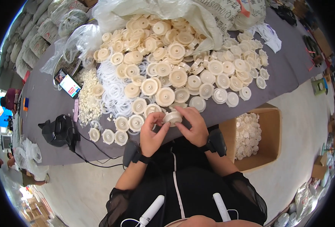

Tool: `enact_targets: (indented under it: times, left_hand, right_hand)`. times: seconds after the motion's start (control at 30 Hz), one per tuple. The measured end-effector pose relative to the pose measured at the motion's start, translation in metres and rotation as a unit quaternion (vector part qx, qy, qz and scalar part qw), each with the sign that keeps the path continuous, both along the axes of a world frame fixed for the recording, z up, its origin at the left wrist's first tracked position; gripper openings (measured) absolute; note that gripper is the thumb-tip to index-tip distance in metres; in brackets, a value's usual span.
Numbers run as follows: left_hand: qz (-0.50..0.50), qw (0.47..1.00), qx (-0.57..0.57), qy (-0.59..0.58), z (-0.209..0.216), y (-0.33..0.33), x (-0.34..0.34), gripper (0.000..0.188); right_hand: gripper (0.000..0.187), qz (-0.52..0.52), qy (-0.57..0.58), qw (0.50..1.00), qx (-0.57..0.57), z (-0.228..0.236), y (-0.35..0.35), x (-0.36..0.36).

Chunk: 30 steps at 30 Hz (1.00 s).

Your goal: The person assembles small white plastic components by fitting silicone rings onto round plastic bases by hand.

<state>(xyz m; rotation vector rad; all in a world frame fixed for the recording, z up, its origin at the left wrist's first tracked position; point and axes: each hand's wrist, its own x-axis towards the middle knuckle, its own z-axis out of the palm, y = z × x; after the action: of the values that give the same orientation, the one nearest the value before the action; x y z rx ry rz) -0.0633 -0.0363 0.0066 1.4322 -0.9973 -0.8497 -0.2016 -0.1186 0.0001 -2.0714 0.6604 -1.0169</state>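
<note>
A cream round plastic cap is held up between my two hands at the table's near edge. Fingers and thumb of my left hand pinch its left side, and my right hand grips the right side. Just beyond them a large heap of similar cream plastic caps spreads over the grey table. White translucent rings lie in a pile left of the heap. Further left is a mound of small cream pieces. Several caps lie singly left of my left hand.
A cardboard box with many cream parts stands below the table on my right. On the table's left are a phone and a black device with a cable. A large woven sack lies at the back. People stand far left.
</note>
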Motion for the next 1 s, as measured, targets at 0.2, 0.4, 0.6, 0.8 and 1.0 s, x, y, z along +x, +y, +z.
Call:
enact_targets:
  times: [0.2,0.4,0.6,0.8,1.0]
  left_hand:
    - [0.067,0.991,-0.092,-0.073,0.008,0.005,0.028,0.017]
    - [0.234,0.933,-0.025,-0.271,0.006,0.024,0.116,0.012]
    - [0.241,0.848,0.126,-0.455,-0.006,0.042,0.199,0.018]
    - [0.169,0.801,0.193,-0.541,-0.019,0.037,0.207,0.020]
    - [0.201,0.861,0.164,-0.438,-0.002,0.035,0.188,0.013]
  right_hand:
    - [0.036,0.030,-0.104,0.936,0.335,-0.012,0.010,0.013]
    - [0.030,0.047,-0.141,0.913,0.380,-0.019,0.010,0.013]
    - [0.029,0.064,-0.192,0.888,0.413,-0.017,0.011,0.016]
    - [0.030,0.078,-0.191,0.884,0.419,-0.015,0.013,0.015]
    - [0.030,0.078,-0.195,0.882,0.422,-0.018,0.014,0.014]
